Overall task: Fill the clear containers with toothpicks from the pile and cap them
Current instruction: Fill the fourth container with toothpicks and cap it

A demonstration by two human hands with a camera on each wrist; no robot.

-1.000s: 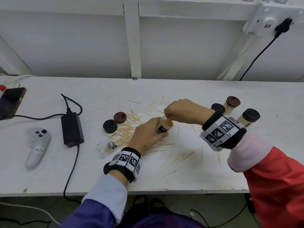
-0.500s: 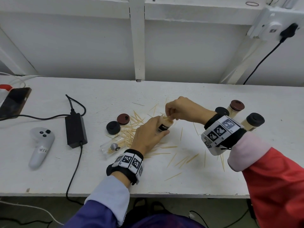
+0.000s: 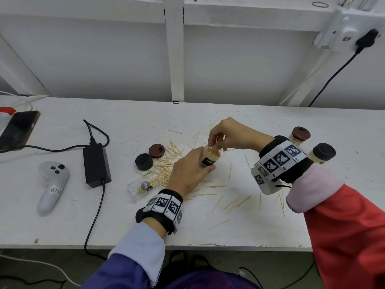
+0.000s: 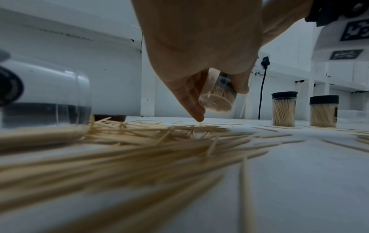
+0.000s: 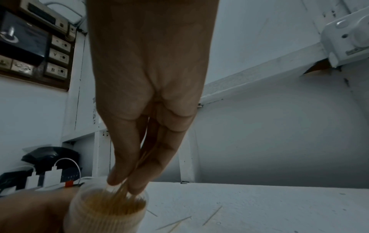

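A tilted jar point(image 3: 210, 158) (nearly full) is being gripped by the left hand point(image 3: 188, 174) while toothpicks point(image 5: 121, 191) are being pinched together at its mouth by the right hand point(image 3: 226, 134).

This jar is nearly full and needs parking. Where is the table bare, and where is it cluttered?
Bare: the strip behind the toothpick pile toward the wall, and the front edge between the power adapter and the left wrist. Crowded: around the loose caps and the lying container.

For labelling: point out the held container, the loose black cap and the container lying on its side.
held container point(image 3: 209, 161), head view, label.
loose black cap point(image 3: 144, 161), head view, top.
lying container point(image 3: 143, 185), head view, clear wall.
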